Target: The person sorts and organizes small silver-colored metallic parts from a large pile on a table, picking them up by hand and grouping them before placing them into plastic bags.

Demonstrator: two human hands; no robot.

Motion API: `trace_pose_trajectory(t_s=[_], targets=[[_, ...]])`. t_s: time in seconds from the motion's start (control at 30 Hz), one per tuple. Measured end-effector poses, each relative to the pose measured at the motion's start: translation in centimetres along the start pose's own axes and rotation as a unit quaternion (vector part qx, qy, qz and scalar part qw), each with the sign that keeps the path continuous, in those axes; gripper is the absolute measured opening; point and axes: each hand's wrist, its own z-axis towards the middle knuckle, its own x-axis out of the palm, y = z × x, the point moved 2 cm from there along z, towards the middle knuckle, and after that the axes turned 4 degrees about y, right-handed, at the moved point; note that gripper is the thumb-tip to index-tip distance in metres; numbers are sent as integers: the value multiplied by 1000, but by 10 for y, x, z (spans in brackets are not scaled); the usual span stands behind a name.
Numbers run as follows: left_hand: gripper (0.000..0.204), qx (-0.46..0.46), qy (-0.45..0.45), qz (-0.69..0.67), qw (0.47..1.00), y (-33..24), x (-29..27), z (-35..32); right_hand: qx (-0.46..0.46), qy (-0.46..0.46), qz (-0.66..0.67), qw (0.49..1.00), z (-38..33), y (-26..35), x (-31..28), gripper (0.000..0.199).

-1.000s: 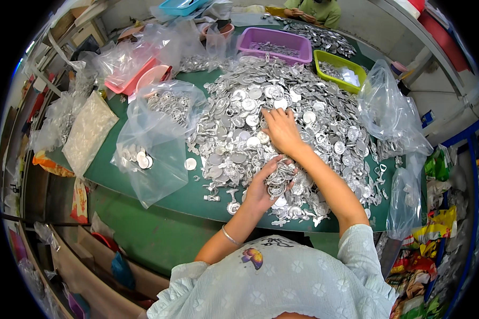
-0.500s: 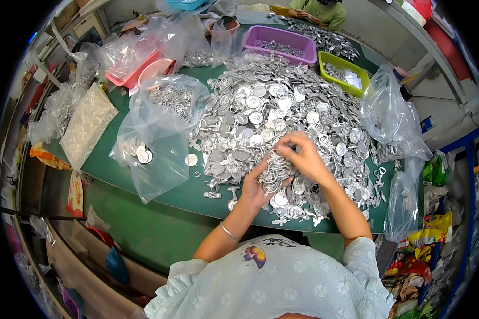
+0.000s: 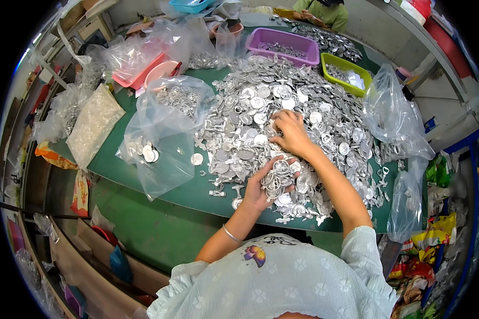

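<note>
A broad heap of silver-coloured metal pieces (image 3: 234,135), with round discs, medallions and small crosses among them, spreads over the green table. At the heap's near side my left hand (image 3: 261,189) is cupped palm up. It holds a bunch of ring-shaped silver pendants (image 3: 277,181). Farther in, my right hand (image 3: 292,130) rests on the heap with its fingers curled down and the thumb apart from them. What lies under its fingertips is partly hidden; something pale shows there.
Left of the heap, a clear plastic bag (image 3: 165,165) holds rings and discs. A purple basin (image 3: 282,45) and a lime-green basket (image 3: 346,74) stand behind the heap. Clear bags (image 3: 391,111) lie at right. Across the table sits a person in a green shirt (image 3: 330,16).
My right hand has left the bunch in my left hand and moved up and away onto the heap. My left hand still holds the bunch, turned more palm up. The view has shifted slightly.
</note>
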Motion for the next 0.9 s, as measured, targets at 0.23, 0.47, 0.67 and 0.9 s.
trace_pose_trajectory(t_s=[0.23,0.47,0.67,0.9], targets=[[40,9,-10,18,1000,1,-1,-3,54,-76,-66,993,-17,4,7,30],[48,38,-43,48,997,1,4,-4,155,-104,143,972,-21,-15,4,19],[48,36,-90,113,989,-4,5,-3,269,0,629,729,-55,39,-37,17],[47,3,-184,177,967,-1,9,7,101,-46,171,979,-79,79,-26,35]])
